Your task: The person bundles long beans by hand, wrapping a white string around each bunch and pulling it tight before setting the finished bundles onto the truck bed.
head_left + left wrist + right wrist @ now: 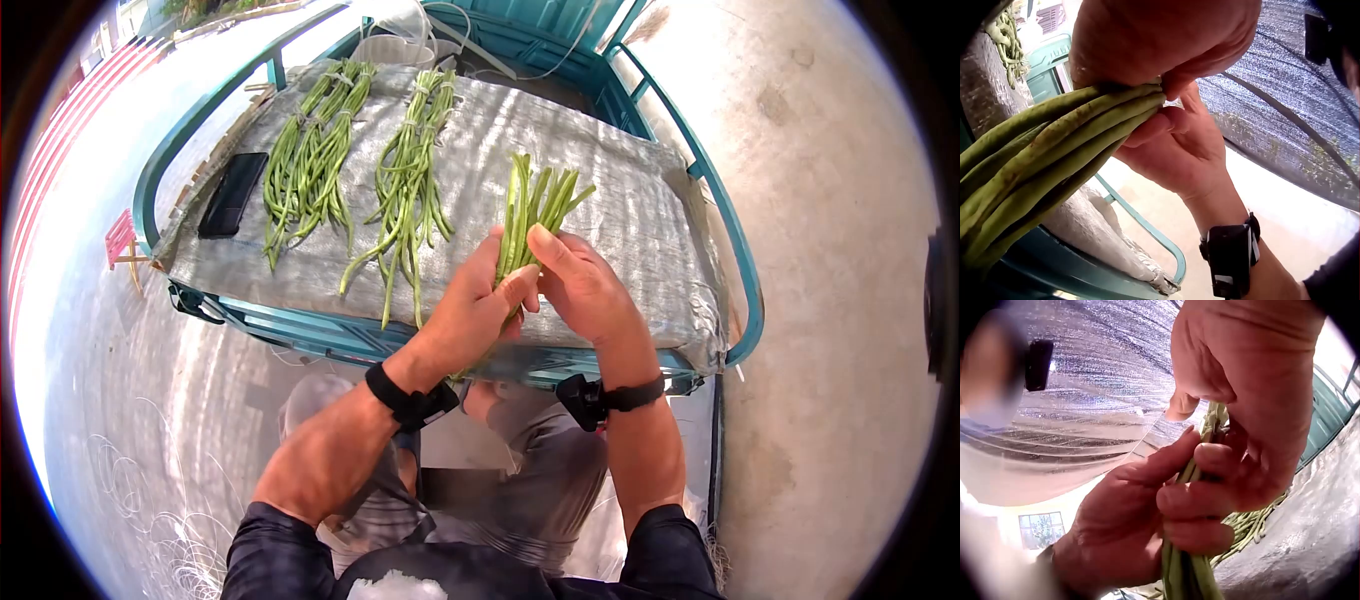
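Ideally, gentle, even pressure prevents bruising: the left hand [472, 300] grips round the bean bunch [516, 215]; the right hand [590, 290] pinches its side.

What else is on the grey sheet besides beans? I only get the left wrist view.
Observer: A black phone, lying near the left edge of the grey sheet, in the head view.
Operator: Copy. Do the held beans end at the hands?
Observer: No. In the head view, ends of the held beans fan out past both hands, away from the person.
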A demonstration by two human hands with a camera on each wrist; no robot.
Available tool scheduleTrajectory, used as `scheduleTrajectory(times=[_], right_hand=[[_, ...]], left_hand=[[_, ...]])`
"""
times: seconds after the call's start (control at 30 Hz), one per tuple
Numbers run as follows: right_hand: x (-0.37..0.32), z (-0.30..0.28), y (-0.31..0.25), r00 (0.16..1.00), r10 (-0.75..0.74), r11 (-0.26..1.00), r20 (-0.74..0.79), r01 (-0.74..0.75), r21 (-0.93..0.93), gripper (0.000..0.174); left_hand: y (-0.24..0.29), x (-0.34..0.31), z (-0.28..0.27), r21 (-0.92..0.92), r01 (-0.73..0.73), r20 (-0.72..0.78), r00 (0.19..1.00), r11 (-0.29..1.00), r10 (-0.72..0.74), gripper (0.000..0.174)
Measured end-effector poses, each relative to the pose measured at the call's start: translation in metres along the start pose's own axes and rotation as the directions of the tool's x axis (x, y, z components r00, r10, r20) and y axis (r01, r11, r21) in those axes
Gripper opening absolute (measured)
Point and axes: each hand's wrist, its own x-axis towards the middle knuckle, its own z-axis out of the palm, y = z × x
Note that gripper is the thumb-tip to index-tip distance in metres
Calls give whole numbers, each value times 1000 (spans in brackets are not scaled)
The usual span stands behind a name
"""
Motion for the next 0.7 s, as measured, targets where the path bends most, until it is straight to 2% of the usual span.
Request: scheduleTrajectory(times=[0.1,0.13,0.23,0.3,0.43,0.53,0.6,0.63,0.7], right_hand=[[2,21,2,978,86,993,-189,-68,101,49],[2,32,0,977,47,991,-209,-20,129,47],[1,34,4,940,5,1000,-342,0,16,44],[-1,31,4,936,-39,993,-350,-2,-115,46],[-8,34,-6,928,-145,961,-342,49,-272,39],[-9,40,-14,804,-441,879,-400,296,-373,37],[-20,36,-32,771,-453,892,-447,389,-233,33],[-31,36,-49,763,-439,898,-474,388,-207,30],[-48,24,-74,727,-518,855,-450,450,-257,29]], left_hand=[[-6,2,1,41,-14,50,999,999,12,23],[-6,2,0,54,13,63,998,998,-16,23],[-1,1,-4,95,92,116,988,991,-102,21],[0,4,-6,124,133,187,970,983,-154,18],[2,5,0,38,80,202,976,996,-86,22],[-2,1,2,85,-14,234,972,996,-6,20],[-19,-1,3,163,-83,262,964,983,38,23],[-28,-2,4,115,-99,298,952,988,61,24],[-40,-4,6,17,-126,368,923,992,111,27]])
